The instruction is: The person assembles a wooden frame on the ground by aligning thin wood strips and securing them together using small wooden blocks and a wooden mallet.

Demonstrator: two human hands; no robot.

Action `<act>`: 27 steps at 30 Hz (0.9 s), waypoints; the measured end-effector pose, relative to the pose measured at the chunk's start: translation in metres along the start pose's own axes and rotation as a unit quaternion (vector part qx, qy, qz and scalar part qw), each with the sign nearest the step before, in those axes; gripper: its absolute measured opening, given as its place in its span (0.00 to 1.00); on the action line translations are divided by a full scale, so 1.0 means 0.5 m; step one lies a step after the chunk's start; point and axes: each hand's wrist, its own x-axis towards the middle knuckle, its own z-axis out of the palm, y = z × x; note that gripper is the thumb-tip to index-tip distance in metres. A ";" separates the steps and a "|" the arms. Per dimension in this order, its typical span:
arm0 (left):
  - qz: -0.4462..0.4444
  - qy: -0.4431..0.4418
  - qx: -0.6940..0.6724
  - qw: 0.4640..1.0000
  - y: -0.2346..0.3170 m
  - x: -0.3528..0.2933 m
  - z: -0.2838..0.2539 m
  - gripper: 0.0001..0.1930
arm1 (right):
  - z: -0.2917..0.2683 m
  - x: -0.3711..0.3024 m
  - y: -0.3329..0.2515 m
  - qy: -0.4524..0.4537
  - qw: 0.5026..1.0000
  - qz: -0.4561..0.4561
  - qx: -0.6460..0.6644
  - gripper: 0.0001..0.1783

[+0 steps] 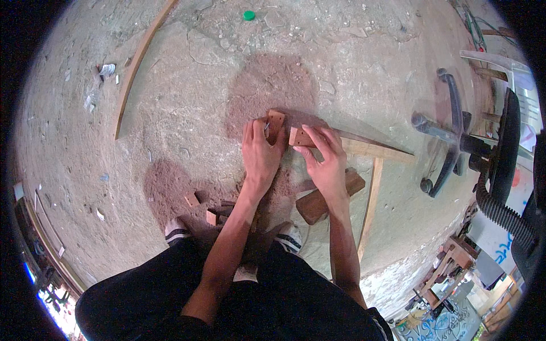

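Head view, left to right. A curved strip (136, 68) of wood lies on the concrete floor (187, 131) at upper left, with paper scraps (106, 70) beside it. Patches of reddish sawdust (170, 187) spread across the floor toward the centre, and small offcuts (192, 200) sit near the person's left shoe (177, 232). A green cap (249, 15) lies at top centre.

Left hand (260, 154): fingers closed around a small wooden block (275, 124), which stands tilted on the sawdust just left of the beam's end; a thin metal item, too small to identify, shows between thumb and block.

Right hand (327, 162): fingers curled down and pressing on the near end of a long wooden beam (364, 149), holding it against the floor; the block and the beam's end are close together, contact unclear.

Below the right hand lies a dark block (318, 206); a thin slat (371, 202) runs down from the beam. At right stands an office chair (460, 136), with a ribbed hose (497, 210) beneath it.
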 end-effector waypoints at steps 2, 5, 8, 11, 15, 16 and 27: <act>-0.027 -0.014 0.004 1.000 0.015 0.005 0.001 0.19 | -0.003 -0.002 -0.001 -0.004 1.000 0.008 -0.016 0.27; -0.029 -0.005 -0.005 1.000 0.013 0.010 0.007 0.17 | 0.000 -0.005 0.003 -0.007 0.999 0.011 -0.029 0.27; -0.009 0.025 -0.005 1.000 0.007 0.013 0.010 0.16 | 0.006 -0.004 0.000 -0.006 1.000 0.009 -0.011 0.27; -0.025 0.006 -0.015 1.000 0.014 0.015 0.008 0.17 | 0.003 -0.002 -0.003 -0.011 1.000 0.011 0.007 0.27; -0.043 -0.005 -0.003 0.999 0.023 0.016 0.007 0.17 | 0.003 -0.004 -0.002 -0.012 1.000 0.007 -0.008 0.27; -0.048 -0.004 0.000 0.999 0.026 0.016 0.008 0.17 | 0.002 -0.005 -0.001 -0.011 1.000 0.009 -0.011 0.27; -0.068 0.014 0.004 0.998 0.031 0.019 0.007 0.16 | 0.000 -0.008 -0.003 -0.022 1.000 0.016 -0.002 0.27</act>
